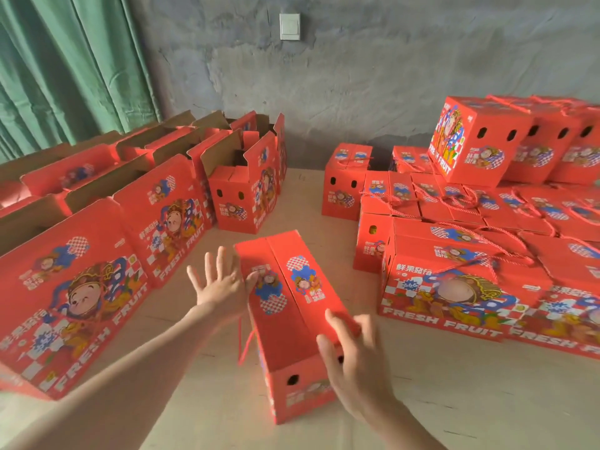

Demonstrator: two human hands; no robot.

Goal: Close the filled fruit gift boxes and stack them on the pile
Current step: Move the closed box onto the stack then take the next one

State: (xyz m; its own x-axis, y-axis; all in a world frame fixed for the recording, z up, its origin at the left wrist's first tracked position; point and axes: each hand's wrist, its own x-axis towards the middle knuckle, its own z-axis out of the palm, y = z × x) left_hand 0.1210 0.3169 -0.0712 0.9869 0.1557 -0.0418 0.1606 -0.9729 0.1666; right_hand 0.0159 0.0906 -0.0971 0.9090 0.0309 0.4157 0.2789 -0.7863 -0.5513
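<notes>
**Flaps down, box about to go to the pile**

Here we are at the closing step. The slim red printed cardboard gift box [293,306] stands in the middle of the pale brown board-covered surface [438,391], end-on to the person. Its two long top flaps are folded in and meet along a centre seam.

The left hand [224,287] is flat and spread wide, palm against the far left flap, pressing and gripping nothing. The right hand [357,362] reaches for the near right top edge with its fingers fairly straight. It is blurred, so I cannot tell for sure whether the fingertips hook over that edge or only touch it. The hands are well apart, one at each end of the lid.

By my reading, the next move needs the seam pressed flush. Then comes a two-handed lift to the right, onto the stacked pile of closed red gift boxes [480,241].

The box is smooth printed card with crisp folds and an oval finger hole [293,380] in the near end. It is a narrow shape that could well tip. A thin twisted red cord handle [244,339] dangles loose down the left side and could snag. The row of open red boxes with raw brown flaps [136,177] waits on the left.
</notes>
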